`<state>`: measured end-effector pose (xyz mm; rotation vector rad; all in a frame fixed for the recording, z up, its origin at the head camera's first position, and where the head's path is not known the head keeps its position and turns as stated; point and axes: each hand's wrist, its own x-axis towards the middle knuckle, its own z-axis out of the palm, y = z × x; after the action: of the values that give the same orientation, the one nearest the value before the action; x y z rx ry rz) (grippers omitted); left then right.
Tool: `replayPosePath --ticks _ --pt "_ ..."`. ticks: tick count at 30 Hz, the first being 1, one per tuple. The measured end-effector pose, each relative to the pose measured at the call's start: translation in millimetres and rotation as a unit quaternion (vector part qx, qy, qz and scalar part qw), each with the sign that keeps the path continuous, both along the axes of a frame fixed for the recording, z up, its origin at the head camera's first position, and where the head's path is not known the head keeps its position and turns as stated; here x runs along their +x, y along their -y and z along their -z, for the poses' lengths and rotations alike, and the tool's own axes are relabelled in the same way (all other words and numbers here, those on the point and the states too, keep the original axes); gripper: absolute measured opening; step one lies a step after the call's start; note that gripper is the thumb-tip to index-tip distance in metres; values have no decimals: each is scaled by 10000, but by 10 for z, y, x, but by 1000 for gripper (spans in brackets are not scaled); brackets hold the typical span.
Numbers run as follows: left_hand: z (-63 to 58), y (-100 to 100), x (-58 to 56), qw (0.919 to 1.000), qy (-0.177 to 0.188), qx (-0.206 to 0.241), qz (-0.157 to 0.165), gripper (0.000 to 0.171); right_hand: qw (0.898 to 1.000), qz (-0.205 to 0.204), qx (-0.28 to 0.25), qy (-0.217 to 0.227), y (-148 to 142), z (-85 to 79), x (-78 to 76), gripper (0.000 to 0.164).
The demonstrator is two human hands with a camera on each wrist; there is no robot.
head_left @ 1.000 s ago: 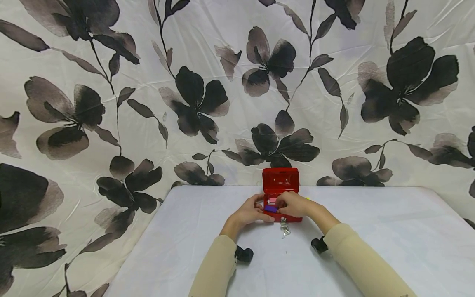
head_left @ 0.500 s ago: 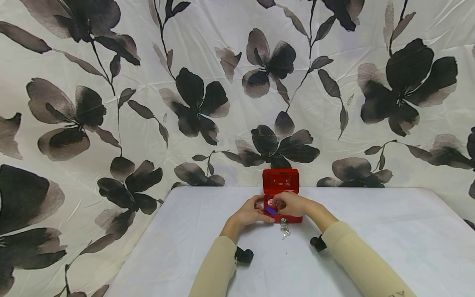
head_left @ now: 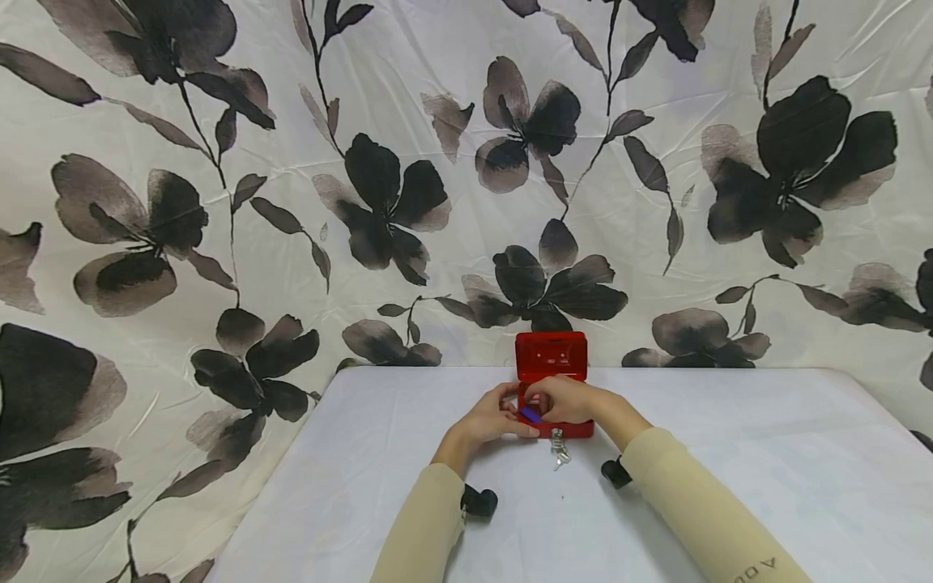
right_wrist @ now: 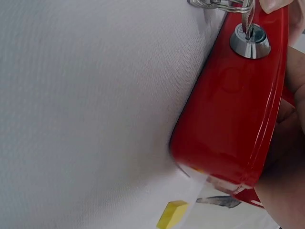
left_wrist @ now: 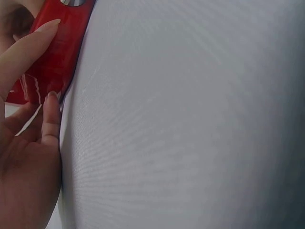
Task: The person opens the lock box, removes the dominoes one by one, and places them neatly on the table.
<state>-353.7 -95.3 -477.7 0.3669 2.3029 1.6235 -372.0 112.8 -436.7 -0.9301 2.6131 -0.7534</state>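
Observation:
A red metal cash box (head_left: 577, 430) stands at the back of the table, its lid (head_left: 551, 356) raised. My left hand (head_left: 487, 415) grips its left front corner. In the left wrist view the thumb (left_wrist: 33, 47) lies on the front wall and other fingers (left_wrist: 51, 117) bend against the side. My right hand (head_left: 568, 397) reaches into the box with bent fingers, right beside a tilted purple block (head_left: 530, 414). Its fingertips are hidden, so what they hold cannot be seen. A key ring with keys (head_left: 559, 453) hangs from the front lock (right_wrist: 250, 42).
A small yellow block (right_wrist: 172, 214) lies on the white tabletop (head_left: 350, 486) to the right of the box. A flower-printed cloth (head_left: 437, 202) hangs behind the table. Black wrist cameras (head_left: 479, 501) are worn on both arms.
My right hand has shifted slightly left inside the box and now mostly covers the pink block. The purple block has turned to a slant. The left hand has stayed in place.

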Motion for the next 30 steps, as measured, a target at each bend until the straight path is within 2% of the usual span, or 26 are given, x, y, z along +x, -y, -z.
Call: replayPosePath --ticks 16,30 --pt "2 2 -24 10000 -40 -4 35 88 9995 152 252 -87 66 25 -22 40" --pt "10 0 -15 10000 -17 14 3 89 9999 -25 -20 -117 9 30 -11 37"
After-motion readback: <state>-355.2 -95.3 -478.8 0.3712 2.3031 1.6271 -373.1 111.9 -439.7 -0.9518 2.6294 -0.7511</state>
